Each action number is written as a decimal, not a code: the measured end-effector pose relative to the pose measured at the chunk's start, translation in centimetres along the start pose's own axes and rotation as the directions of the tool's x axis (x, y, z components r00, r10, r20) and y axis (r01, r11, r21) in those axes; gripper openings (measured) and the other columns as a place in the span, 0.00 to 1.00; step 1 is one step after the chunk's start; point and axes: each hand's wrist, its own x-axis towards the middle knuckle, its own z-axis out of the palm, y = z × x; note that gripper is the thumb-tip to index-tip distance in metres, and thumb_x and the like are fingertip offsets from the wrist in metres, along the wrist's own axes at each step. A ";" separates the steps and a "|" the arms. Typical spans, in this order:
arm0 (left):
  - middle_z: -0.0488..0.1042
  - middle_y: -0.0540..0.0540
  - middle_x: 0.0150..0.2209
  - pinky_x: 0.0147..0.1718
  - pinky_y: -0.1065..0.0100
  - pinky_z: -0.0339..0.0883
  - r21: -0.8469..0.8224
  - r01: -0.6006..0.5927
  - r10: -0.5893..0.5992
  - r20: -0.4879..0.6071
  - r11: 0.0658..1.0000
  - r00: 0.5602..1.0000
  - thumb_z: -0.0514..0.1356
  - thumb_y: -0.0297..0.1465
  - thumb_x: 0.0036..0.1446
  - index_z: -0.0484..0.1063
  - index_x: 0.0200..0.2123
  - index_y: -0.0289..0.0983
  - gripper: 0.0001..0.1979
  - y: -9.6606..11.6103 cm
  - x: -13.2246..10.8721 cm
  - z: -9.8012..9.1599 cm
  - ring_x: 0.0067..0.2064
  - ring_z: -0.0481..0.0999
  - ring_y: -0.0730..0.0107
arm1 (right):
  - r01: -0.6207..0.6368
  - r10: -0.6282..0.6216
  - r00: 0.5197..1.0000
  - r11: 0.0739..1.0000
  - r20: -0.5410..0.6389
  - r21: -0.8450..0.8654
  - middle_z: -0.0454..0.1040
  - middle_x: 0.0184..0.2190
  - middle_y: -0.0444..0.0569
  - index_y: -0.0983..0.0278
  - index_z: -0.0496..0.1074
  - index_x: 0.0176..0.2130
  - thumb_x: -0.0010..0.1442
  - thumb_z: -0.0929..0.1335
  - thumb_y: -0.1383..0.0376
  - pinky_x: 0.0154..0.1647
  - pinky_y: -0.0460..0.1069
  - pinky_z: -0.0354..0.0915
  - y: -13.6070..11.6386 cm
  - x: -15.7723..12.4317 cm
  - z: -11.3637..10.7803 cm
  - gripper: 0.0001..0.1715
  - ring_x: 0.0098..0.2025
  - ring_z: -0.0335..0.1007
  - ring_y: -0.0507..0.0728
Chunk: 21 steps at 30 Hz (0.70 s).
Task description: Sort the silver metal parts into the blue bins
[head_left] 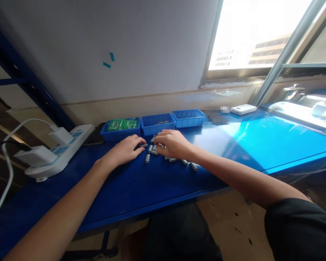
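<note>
Several small metal cylinders (147,158) lie scattered on the blue table (141,188). My left hand (126,149) is at the left of them, its thumb and fingers closed on one metal cylinder (143,145). Over the middle of the pile is my right hand (172,145), fingers bent down and pinched together among the pieces; what they hold, if anything, is hidden. Behind my hands stand three blue bins: the left one (120,135) holds green packets (122,124), the middle one (158,128) a few metal pieces, and the right one (188,123) some small items.
A white power strip (67,152) with plugged-in chargers and cables lies at the left, beside a dark flat object (93,136). White devices (243,109) sit at the back right below the window. The table's front edge runs close to my body.
</note>
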 end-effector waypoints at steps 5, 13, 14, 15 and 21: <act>0.75 0.43 0.38 0.41 0.61 0.67 -0.075 0.078 -0.084 -0.074 0.994 0.994 0.54 0.42 0.58 0.74 0.37 0.38 0.15 0.7 0.3 0.1 0.40 0.74 0.59 | -0.054 0.054 0.999 0.998 0.003 0.009 0.76 0.33 0.48 0.62 0.76 0.36 0.56 0.64 0.69 0.36 0.47 0.57 0.9 -0.2 -0.1 0.11 0.37 0.68 0.55; 0.74 0.48 0.34 0.41 0.64 0.69 -0.559 -0.082 -0.094 -0.278 0.825 0.956 0.58 0.40 0.56 0.62 0.47 0.38 0.19 3.7 0.1 -0.6 0.36 0.76 0.66 | 0.015 -0.012 0.991 1.000 -0.130 0.024 0.76 0.37 0.50 0.64 0.71 0.44 0.64 0.63 0.56 0.38 0.47 0.60 0.9 -0.5 0.4 0.16 0.38 0.70 0.54; 0.74 0.48 0.34 0.42 0.64 0.69 -0.576 -0.098 -0.084 -0.282 0.812 0.956 0.58 0.40 0.56 0.62 0.47 0.38 0.18 3.8 0.1 -0.6 0.37 0.76 0.67 | 0.029 -0.026 0.989 0.999 -0.142 0.018 0.76 0.36 0.49 0.63 0.71 0.42 0.65 0.62 0.56 0.38 0.46 0.60 0.8 -0.4 0.3 0.15 0.37 0.70 0.53; 0.74 0.48 0.34 0.41 0.64 0.69 -0.591 -0.108 -0.081 -0.284 0.799 0.955 0.58 0.41 0.57 0.62 0.47 0.38 0.18 3.9 0.1 -0.6 0.37 0.76 0.66 | 0.043 -0.042 0.986 0.999 -0.159 0.005 0.76 0.35 0.49 0.63 0.71 0.41 0.65 0.62 0.56 0.38 0.46 0.60 0.8 -0.4 0.0 0.15 0.36 0.70 0.53; 0.75 0.47 0.31 0.36 0.66 0.66 -0.407 0.018 -0.120 -0.227 0.913 0.966 0.53 0.47 0.59 0.69 0.39 0.38 0.18 3.0 0.1 0.0 0.35 0.75 0.64 | -0.214 0.153 0.862 0.974 -0.483 -0.073 0.74 0.31 0.50 0.65 0.72 0.42 0.66 0.59 0.56 0.39 0.46 0.60 1.9 1.6 -3.3 0.19 0.35 0.69 0.53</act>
